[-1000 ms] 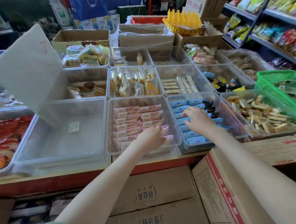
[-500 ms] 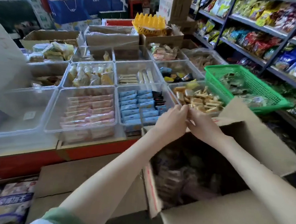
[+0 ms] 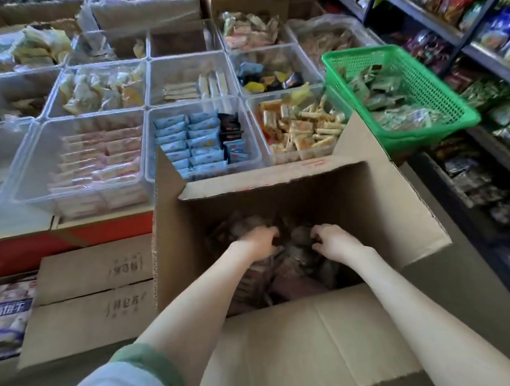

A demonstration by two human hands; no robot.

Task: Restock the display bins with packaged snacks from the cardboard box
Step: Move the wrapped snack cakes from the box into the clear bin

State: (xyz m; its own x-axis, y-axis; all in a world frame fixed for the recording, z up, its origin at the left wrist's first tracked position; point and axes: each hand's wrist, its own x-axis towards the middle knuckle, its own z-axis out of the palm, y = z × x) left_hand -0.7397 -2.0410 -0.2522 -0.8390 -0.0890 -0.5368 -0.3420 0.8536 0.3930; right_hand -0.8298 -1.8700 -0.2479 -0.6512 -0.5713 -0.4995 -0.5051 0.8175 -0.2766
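Both arms reach forward and down, side by side. Left hand (image 3: 259, 241) is palm down, fingers curled under. Right hand (image 3: 333, 242) sits just right of it, knuckles up, fingers hooked downward. The hands are near each other but apart. Too blurred to call a grip. A green cuff (image 3: 148, 362) sits at the left elbow.

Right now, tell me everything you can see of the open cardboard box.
The cardboard box is plain brown corrugated board, upright and open, its four flaps folded outward. It stands before the clear bins, its far flap rising in front of them. Inside lies a heap of dark snack packets, too blurred to read. The left hand and right hand reach in, fingers curled among the packets; a grip cannot be confirmed.
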